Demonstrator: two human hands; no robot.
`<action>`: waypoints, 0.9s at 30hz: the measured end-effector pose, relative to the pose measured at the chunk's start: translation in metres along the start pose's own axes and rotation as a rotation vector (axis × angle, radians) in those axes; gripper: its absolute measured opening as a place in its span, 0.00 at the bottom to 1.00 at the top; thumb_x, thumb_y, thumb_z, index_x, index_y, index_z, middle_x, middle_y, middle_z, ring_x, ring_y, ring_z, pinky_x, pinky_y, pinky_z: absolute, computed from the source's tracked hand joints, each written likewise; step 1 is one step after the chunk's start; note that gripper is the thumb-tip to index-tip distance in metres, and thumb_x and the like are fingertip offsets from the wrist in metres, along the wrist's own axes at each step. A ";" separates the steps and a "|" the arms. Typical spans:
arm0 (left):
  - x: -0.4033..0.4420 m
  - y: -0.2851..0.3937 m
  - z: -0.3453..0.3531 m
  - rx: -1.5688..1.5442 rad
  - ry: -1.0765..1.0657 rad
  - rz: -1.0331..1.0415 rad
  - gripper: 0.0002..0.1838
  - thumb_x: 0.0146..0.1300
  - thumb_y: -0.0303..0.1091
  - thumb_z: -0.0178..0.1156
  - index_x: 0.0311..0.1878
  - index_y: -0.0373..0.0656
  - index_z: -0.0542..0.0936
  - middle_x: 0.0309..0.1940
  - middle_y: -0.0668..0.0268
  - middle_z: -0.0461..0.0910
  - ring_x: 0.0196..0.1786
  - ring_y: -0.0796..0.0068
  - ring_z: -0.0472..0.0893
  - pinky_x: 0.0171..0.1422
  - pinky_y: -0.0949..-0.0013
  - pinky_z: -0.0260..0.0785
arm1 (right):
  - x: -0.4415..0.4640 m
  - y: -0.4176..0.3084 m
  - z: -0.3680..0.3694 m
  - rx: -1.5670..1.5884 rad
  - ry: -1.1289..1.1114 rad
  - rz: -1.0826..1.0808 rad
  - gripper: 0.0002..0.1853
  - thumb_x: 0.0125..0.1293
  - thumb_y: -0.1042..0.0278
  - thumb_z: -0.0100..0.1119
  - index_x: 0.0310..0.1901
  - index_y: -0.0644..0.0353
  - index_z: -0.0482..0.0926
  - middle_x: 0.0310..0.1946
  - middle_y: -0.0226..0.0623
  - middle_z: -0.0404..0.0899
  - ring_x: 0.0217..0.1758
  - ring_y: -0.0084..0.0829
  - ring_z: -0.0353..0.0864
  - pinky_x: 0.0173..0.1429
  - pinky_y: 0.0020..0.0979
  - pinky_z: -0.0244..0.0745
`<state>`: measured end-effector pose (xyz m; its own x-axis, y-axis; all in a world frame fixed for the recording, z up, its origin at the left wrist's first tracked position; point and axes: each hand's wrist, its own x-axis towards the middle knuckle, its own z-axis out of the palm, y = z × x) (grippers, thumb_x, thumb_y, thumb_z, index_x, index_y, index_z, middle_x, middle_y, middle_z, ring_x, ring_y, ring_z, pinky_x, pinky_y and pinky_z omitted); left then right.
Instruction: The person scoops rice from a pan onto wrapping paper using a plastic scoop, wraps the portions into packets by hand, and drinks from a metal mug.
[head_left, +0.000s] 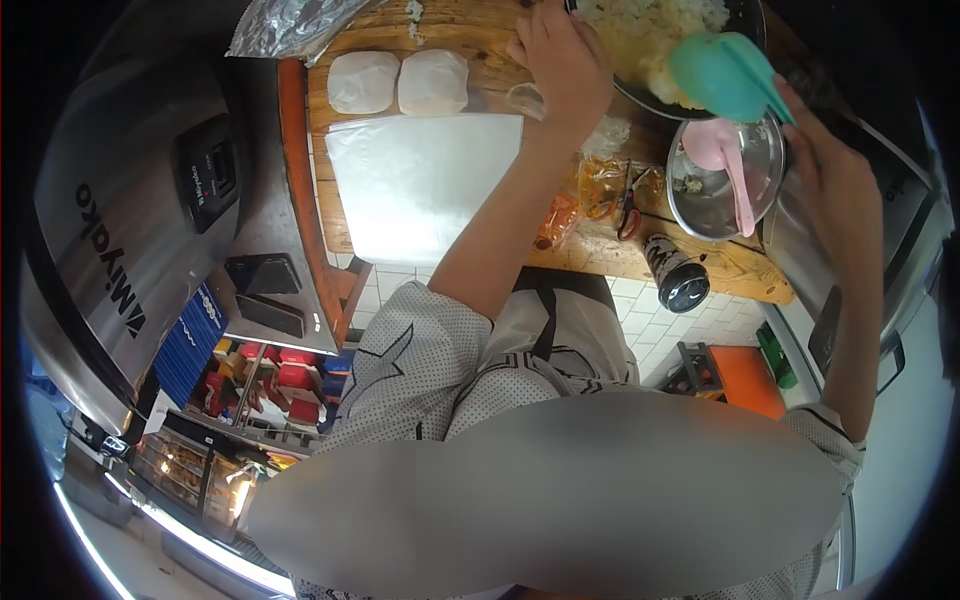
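Note:
My right hand [835, 175] is closed around the handle of a teal rice scoop [720, 75], whose head rests in the rice [665, 30] inside a black pan [640, 103]. At the pan's left rim, my left hand [568, 65] is bent with its fingers closed; the top of the frame cuts part of it off. Just below the pan stands a metal bowl [715, 218] with a pink scoop [735, 165] and a few food scraps in it. A stack of white paper sheets [420, 185] lies left of my left forearm, below two white paper-wrapped packets [363, 82].
On the wooden table [735, 262] are red-handled scissors [628, 215], sauce bags [560, 220] and a dark-lidded tumbler [675, 272] near the front edge. A silvery bag [290, 25] lies at upper left. Two phones [265, 275] rest beside a Miyako appliance [130, 210].

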<state>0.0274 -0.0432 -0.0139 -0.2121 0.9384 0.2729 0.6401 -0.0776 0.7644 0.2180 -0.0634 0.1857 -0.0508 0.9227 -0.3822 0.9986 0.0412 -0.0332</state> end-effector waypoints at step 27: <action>-0.009 0.002 0.022 0.018 0.093 -0.069 0.18 0.70 0.32 0.42 0.58 0.33 0.68 0.44 0.49 0.74 0.49 0.50 0.69 0.56 0.51 0.54 | 0.090 -0.042 0.083 0.191 0.187 -0.006 0.13 0.64 0.64 0.50 0.42 0.61 0.81 0.33 0.55 0.80 0.38 0.56 0.79 0.45 0.46 0.74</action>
<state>0.0464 -0.0442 -0.0275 -0.3229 0.9060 0.2736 0.6348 -0.0071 0.7727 0.1704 -0.0136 0.0759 -0.0351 0.9781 -0.2052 0.9766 -0.0100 -0.2149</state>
